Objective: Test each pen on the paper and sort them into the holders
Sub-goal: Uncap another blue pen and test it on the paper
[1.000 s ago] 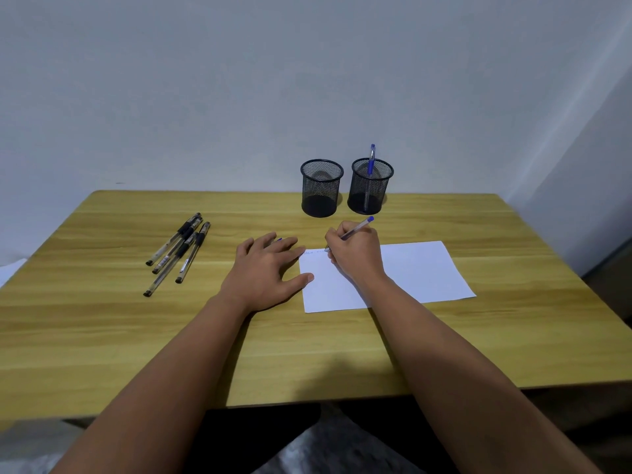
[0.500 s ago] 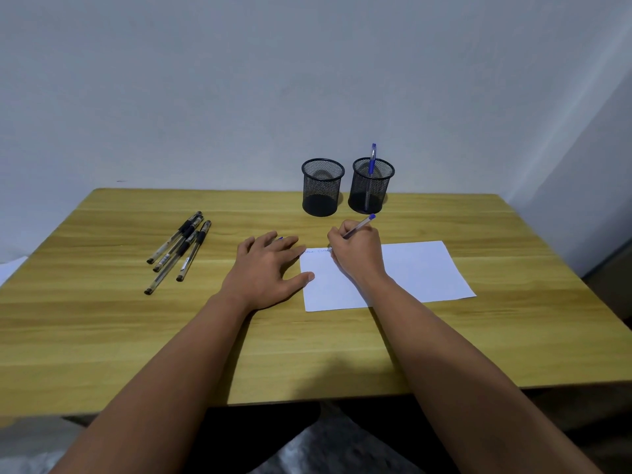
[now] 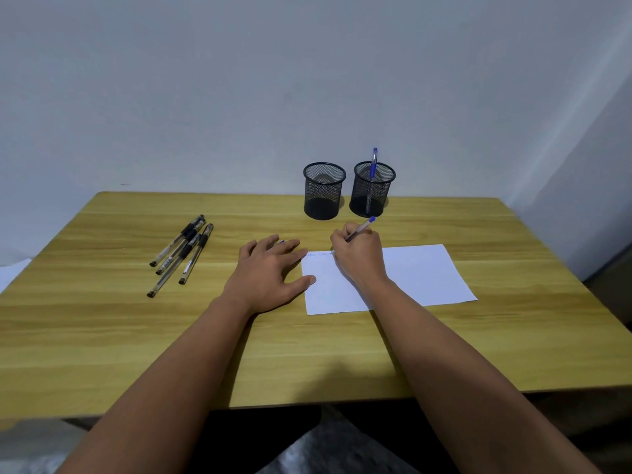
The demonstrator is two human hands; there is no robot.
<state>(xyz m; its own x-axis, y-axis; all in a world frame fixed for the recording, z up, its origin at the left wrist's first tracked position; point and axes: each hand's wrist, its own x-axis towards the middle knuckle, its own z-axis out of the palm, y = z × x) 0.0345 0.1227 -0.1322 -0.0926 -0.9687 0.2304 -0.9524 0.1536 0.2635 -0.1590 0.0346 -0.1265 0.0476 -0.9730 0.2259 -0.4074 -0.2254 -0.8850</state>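
My right hand (image 3: 359, 256) grips a blue-capped pen (image 3: 362, 228) in a writing hold, its tip on the top left of the white paper (image 3: 420, 275), where faint blue scribbles show. My left hand (image 3: 270, 273) lies flat on the table with fingers spread, its thumb on the paper's left edge; a blue bit peeks out under its fingers. Several black pens (image 3: 183, 253) lie in a loose bundle at the left. Two black mesh holders stand at the back: the left holder (image 3: 324, 190) looks empty, the right holder (image 3: 372, 193) has one blue pen (image 3: 373, 164) standing in it.
The wooden table (image 3: 102, 336) runs to a grey wall behind the holders. A white sheet's corner (image 3: 10, 273) shows off the table's left edge. The table's front edge is near my elbows.
My right hand has shifted slightly right along the paper's top edge with the pen. The left hand has stayed put.
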